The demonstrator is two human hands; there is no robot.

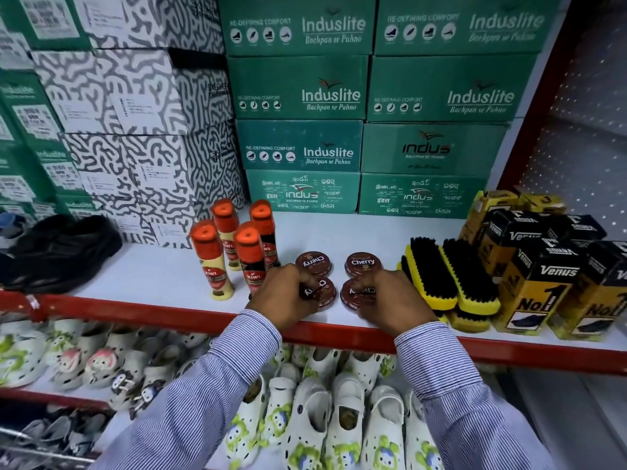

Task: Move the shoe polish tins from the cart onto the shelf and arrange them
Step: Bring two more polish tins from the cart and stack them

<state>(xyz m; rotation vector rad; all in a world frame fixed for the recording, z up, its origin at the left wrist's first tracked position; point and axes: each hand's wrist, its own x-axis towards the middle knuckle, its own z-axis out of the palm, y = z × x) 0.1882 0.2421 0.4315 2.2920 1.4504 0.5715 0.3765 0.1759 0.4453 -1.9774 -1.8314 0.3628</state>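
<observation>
Several round brown Cherry shoe polish tins lie flat in a square on the white shelf [339,228]. The back-left tin [314,262] and back-right tin [362,264] lie free. My left hand [284,296] grips the front-left tin [321,294] with its fingertips. My right hand [393,301] grips the front-right tin [356,296] the same way. Both front tins rest on the shelf near its red front edge [169,312]. The cart is out of view.
Kiwi liquid polish bottles [234,245] stand just left of the tins. Yellow shoe brushes [448,276] and Venus boxes [539,276] crowd the right. Green Induslite boxes [325,147] fill the back. Black shoes [61,249] sit far left. White clogs [315,418] fill the lower shelf.
</observation>
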